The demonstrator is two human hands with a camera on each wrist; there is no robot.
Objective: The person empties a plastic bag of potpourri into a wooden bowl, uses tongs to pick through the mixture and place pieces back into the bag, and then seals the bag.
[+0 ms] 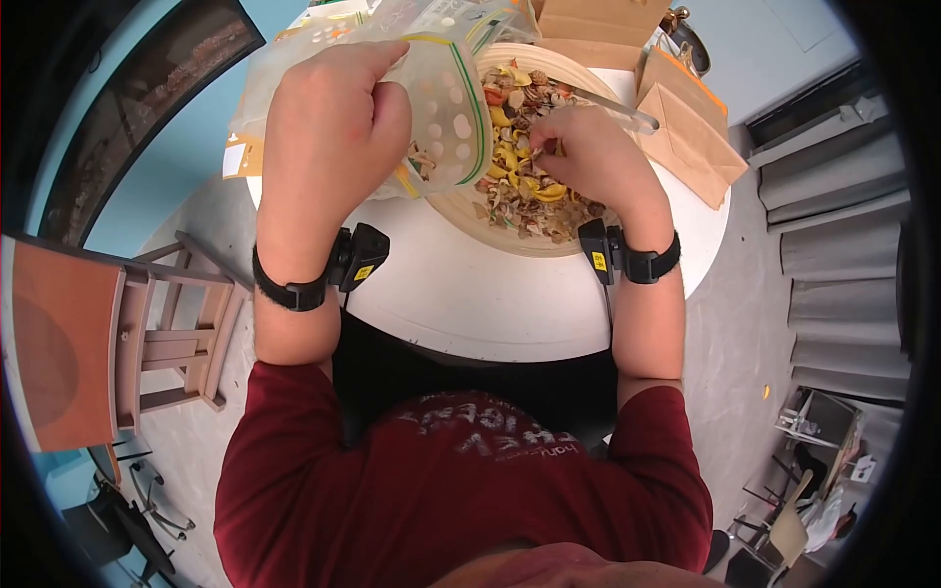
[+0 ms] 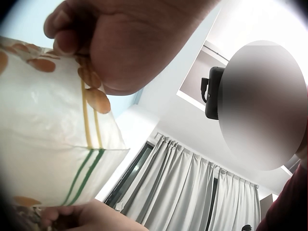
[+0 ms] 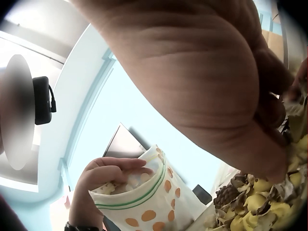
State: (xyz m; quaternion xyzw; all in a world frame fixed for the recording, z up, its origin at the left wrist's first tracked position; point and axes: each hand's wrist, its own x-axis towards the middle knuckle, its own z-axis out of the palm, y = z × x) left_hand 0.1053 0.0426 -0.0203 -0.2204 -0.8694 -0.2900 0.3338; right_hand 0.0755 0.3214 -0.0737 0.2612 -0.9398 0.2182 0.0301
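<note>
My left hand [image 1: 333, 118] grips the rim of a clear zip bag [image 1: 446, 118] printed with white dots, holding it open above the table beside a wide shallow bowl [image 1: 578, 73]. The bowl holds a heap of shells and yellow pasta-like pieces [image 1: 520, 167]. My right hand [image 1: 578, 147] is down in the heap, fingers curled and pinching a small brownish piece [image 1: 551, 147]. In the left wrist view the left hand [image 2: 115, 38] pinches the bag's edge [image 2: 86, 96]. The right wrist view shows the bag [image 3: 144, 202], the left hand [image 3: 106, 178] and the heap [image 3: 260, 202].
The round white table [image 1: 470, 294] carries brown paper bags [image 1: 686, 137] at the right, a cardboard box [image 1: 588, 24] at the back and metal tongs [image 1: 608, 103] lying across the bowl. A wooden chair [image 1: 118, 333] stands to the left.
</note>
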